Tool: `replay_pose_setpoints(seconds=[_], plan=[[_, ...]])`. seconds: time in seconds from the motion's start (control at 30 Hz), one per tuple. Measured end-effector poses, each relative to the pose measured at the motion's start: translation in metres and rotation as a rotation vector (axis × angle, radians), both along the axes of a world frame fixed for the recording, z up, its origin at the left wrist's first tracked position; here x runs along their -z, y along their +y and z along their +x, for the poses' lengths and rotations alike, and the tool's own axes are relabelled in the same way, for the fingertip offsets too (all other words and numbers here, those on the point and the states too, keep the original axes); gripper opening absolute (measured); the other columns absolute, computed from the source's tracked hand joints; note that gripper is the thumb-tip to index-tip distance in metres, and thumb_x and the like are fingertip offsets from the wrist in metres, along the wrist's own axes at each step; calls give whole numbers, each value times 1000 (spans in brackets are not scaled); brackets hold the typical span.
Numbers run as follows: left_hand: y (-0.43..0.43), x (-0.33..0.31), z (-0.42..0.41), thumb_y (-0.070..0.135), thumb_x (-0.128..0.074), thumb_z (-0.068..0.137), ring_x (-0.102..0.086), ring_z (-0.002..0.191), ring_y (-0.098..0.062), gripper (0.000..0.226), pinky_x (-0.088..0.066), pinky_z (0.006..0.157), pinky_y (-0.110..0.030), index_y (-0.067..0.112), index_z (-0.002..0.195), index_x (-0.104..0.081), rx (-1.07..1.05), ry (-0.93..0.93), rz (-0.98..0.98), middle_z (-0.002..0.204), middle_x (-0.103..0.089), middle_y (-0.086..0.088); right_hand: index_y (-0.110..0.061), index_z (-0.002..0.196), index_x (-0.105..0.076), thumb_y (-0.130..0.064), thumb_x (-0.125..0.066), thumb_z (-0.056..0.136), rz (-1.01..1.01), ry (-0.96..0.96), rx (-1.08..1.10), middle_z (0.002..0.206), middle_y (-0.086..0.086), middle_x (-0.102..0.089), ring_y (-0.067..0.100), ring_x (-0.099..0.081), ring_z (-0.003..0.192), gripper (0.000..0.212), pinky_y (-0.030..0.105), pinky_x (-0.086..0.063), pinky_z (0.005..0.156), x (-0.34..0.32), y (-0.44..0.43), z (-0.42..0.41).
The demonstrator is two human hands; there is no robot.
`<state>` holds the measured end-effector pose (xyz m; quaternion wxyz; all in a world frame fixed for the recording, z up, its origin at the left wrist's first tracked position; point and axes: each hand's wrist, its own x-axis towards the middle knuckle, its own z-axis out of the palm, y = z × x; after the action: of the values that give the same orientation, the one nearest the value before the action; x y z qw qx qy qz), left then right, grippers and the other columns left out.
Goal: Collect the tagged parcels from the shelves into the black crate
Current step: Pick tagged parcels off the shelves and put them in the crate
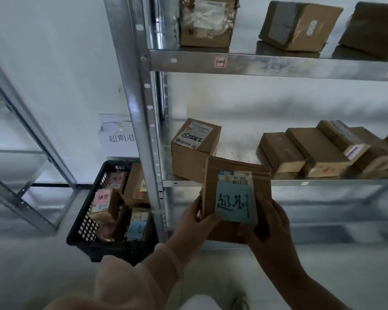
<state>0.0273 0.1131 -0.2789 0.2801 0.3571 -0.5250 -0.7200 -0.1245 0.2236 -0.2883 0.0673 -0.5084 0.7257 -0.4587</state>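
Between both hands, just off the shelf edge (323, 182) | left hand (194, 222) and right hand (272, 222) clasp blue-tagged cardboard parcel (233, 198) by its sides | step: likely transfer to crate | next: lower it down-left of left hand into black crate (85, 222), beside tagged parcels there.

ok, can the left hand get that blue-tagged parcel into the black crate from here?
Probably yes. The left hand grips the parcel, and the black crate sits open-topped to its left. The shelf post rises between them, so it must pass in front. The right hand holds it too.
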Motion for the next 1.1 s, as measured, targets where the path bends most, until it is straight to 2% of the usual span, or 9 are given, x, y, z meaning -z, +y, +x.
replay_pose_setpoints(seconds=[0.1, 0.23, 0.3, 0.4, 0.47, 0.63, 0.8, 0.93, 1.1], plan=[[5, 13, 27, 14, -66, 88, -71, 94, -10, 39, -56, 71, -21, 44, 110, -55, -27, -8, 34, 105, -72, 9, -61, 133, -25, -26, -76, 76, 35, -42, -58, 129, -27, -25, -18, -31, 117, 84, -4, -41, 68, 7, -2, 19], [4, 36, 69, 13, -67, 87, -71, 92, -12, 43, -57, 71, -24, 48, 108, -52, -161, -42, 97, 102, -73, 9, -53, 135, -26, -46, -69, 75, 138, -86, -166, 134, -16, -26, -20, -29, 116, 74, -4, -41, 70, 21, -13, 50], [2, 46, 88, 13, -68, 87, -71, 91, -14, 42, -57, 72, -27, 43, 111, -53, -227, -68, 129, 106, -71, 6, -55, 133, -25, -49, -68, 73, 197, -134, -247, 135, -15, -27, -19, -29, 119, 74, -1, -44, 73, 28, -22, 62], [-5, 60, 115, 10, -69, 85, -71, 92, -16, 49, -58, 73, -29, 32, 125, -51, -326, -87, 140, 108, -71, 1, -58, 133, -22, -40, -73, 79, 298, -174, -362, 139, -14, -27, -7, -36, 123, 76, 14, -52, 84, 36, -40, 75], [-11, 68, 131, 8, -68, 85, -71, 92, -17, 52, -59, 73, -31, 35, 124, -48, -409, -87, 161, 109, -69, 0, -53, 137, -25, -38, -72, 81, 343, -205, -433, 140, -14, -29, -7, -36, 124, 75, 16, -52, 86, 43, -57, 84], [-33, 76, 165, 5, -63, 87, -71, 84, -14, 52, -58, 61, -25, 38, 123, -46, -537, -124, 165, 107, -67, -1, -46, 141, -25, -41, -70, 82, 421, -183, -561, 141, -16, -29, -1, -36, 125, 74, 11, -49, 86, 59, -110, 113], [-59, 79, 196, 0, -60, 88, -69, 66, 0, 47, -50, 48, -13, 39, 110, -47, -621, -189, 156, 92, -67, 9, -37, 144, -26, -30, -73, 81, 444, -125, -652, 140, -9, -32, -3, -30, 122, 79, -7, -29, 84, 69, -159, 143], [-83, 94, 214, 3, -58, 90, -71, 72, -6, 47, -55, 54, -18, 34, 123, -46, -632, -198, 223, 86, -72, 10, -36, 146, -27, -34, -72, 81, 527, -115, -697, 141, -8, -31, -2, -30, 121, 79, -7, -25, 85, 82, -194, 157], [-127, 138, 239, 12, -57, 94, -69, 92, -23, 54, -59, 71, -33, 29, 142, -40, -605, -267, 329, 105, -69, -3, -46, 141, -25, -37, -69, 84, 646, -170, -633, 134, -19, -30, -10, -30, 116, 72, -2, -24, 91, 113, -227, 176]])
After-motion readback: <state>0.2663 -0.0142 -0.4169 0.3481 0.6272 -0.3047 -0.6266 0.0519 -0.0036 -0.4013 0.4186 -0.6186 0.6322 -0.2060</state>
